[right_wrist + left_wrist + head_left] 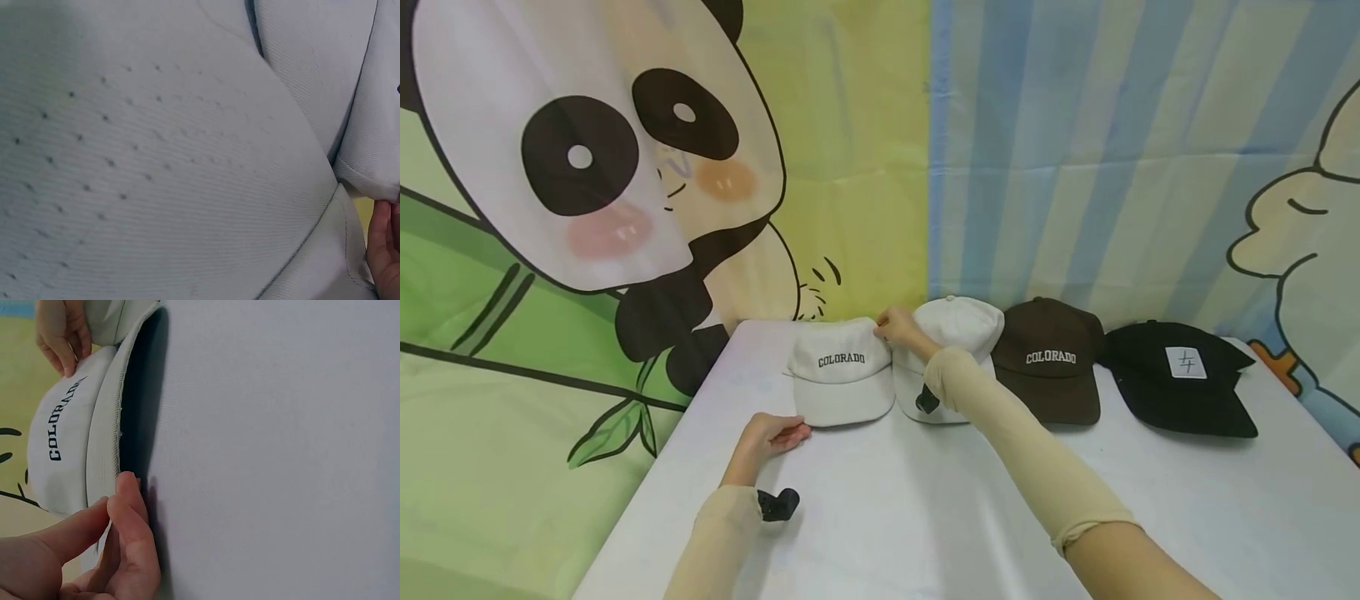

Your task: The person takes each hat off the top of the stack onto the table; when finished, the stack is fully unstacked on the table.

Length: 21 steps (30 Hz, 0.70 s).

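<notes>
A white baseball cap (842,404) lettered COLORADO lies at the left end of a row of caps. My left hand (772,435) pinches the left corner of its brim between thumb and fingers; in the left wrist view, the brim (103,437) edge stands slightly off the table. At the upper right of the crown, my right hand (901,327) grips the fabric, its fingers (61,347) bent over the crown. A second white cap (958,321) sits just right of it, partly hidden by my right forearm; its pale fabric (156,187) fills most of the right wrist view.
Right of the white caps stand a brown COLORADO cap (1048,392) and a black cap (1180,400) with a marked white label (1186,363). All rest along the back of a white-covered table (880,525). A printed cloth backdrop (850,167) hangs close behind.
</notes>
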### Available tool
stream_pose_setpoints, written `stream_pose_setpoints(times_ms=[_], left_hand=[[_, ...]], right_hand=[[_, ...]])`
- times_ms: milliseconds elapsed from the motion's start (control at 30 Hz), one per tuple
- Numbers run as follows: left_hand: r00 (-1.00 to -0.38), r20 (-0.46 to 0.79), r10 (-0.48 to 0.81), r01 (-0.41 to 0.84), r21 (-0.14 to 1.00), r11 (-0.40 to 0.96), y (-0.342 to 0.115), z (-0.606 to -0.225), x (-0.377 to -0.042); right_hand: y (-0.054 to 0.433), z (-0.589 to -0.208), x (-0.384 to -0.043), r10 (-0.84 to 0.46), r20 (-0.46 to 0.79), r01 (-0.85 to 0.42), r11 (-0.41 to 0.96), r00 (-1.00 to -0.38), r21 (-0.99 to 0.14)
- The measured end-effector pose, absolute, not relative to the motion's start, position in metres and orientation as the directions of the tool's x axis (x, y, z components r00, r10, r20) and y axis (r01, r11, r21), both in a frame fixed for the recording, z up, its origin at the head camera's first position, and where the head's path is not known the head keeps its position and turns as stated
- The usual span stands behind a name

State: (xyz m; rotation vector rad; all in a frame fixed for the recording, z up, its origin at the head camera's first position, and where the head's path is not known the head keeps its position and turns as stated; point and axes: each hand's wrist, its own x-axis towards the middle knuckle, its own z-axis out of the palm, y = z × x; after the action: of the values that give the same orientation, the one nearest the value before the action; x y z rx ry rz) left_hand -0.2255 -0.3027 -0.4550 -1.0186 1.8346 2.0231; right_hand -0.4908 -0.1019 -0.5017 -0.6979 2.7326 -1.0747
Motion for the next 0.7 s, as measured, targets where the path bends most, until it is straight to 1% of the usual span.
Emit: stream_pose_setpoints(times_ms=[33,100,133,167,200,233,267,367,400,433,467,533,567,667,700], left_hand=[[-0.736,-0.615,-0.282,-0.587,0.788,-0.185,-0.303,-0.455,-0.226],[-0.745,-0.606,-0.280,-0.580,0.795,-0.176,-0.304,-0.456,-0.228],[-0.759,-0.600,-0.252,-0.569,0.800,-0.190,-0.307,-0.458,-0.230],[-0.763,-0.597,-0.249,-0.566,0.802,-0.189,-0.309,-0.458,-0.231],[-0.765,-0.594,-0.247,-0.565,0.804,-0.186,-0.311,-0.457,-0.232],[-0.771,-0.590,-0.242,-0.561,0.808,-0.183,-0.314,-0.457,-0.233],[-0.770,-0.587,-0.250,-0.559,0.810,-0.178,-0.316,-0.456,-0.234],[-0.752,-0.591,-0.292,-0.578,0.804,-0.140,-0.321,-0.450,-0.238],[-0.748,-0.595,-0.295,-0.586,0.800,-0.129,-0.323,-0.448,-0.240],[-0.749,-0.595,-0.291,-0.589,0.799,-0.116,-0.325,-0.447,-0.241],[-0.754,-0.598,-0.273,-0.591,0.798,-0.118,-0.327,-0.446,-0.242],[-0.757,-0.598,-0.262,-0.595,0.797,-0.099,-0.329,-0.445,-0.244],[-0.766,-0.593,-0.248,-0.590,0.802,-0.095,-0.330,-0.445,-0.244],[-0.764,-0.583,-0.276,-0.582,0.807,-0.096,-0.328,-0.447,-0.244],[-0.760,-0.576,-0.302,-0.581,0.810,-0.080,-0.326,-0.448,-0.244]], right_hand=[[-0.103,-0.509,-0.499,-0.455,0.036,-0.355,0.640,-0.890,-0.681],[-0.103,-0.511,-0.504,-0.444,0.006,-0.314,0.623,-0.896,-0.716],[-0.103,-0.513,-0.507,-0.433,0.003,-0.296,0.611,-0.901,-0.734],[-0.103,-0.512,-0.509,-0.427,-0.018,-0.265,0.593,-0.904,-0.760],[-0.103,-0.514,-0.512,-0.424,-0.004,-0.258,0.558,-0.905,-0.789],[-0.103,-0.511,-0.511,-0.414,-0.044,-0.212,0.551,-0.909,-0.807],[-0.103,-0.508,-0.511,-0.413,-0.045,-0.201,0.531,-0.909,-0.823],[-0.102,-0.500,-0.511,-0.431,-0.009,-0.220,0.479,-0.902,-0.850],[-0.102,-0.499,-0.513,-0.443,0.026,-0.254,0.464,-0.896,-0.849],[-0.102,-0.496,-0.512,-0.442,0.023,-0.256,0.476,-0.897,-0.841],[-0.102,-0.497,-0.514,-0.448,0.053,-0.285,0.469,-0.892,-0.836],[-0.101,-0.495,-0.513,-0.451,0.049,-0.288,0.479,-0.891,-0.829],[-0.102,-0.490,-0.508,-0.436,0.019,-0.267,0.516,-0.900,-0.814],[-0.100,-0.495,-0.508,-0.432,0.021,-0.267,0.518,-0.902,-0.813],[-0.100,-0.494,-0.507,-0.422,-0.003,-0.244,0.531,-0.906,-0.812]])
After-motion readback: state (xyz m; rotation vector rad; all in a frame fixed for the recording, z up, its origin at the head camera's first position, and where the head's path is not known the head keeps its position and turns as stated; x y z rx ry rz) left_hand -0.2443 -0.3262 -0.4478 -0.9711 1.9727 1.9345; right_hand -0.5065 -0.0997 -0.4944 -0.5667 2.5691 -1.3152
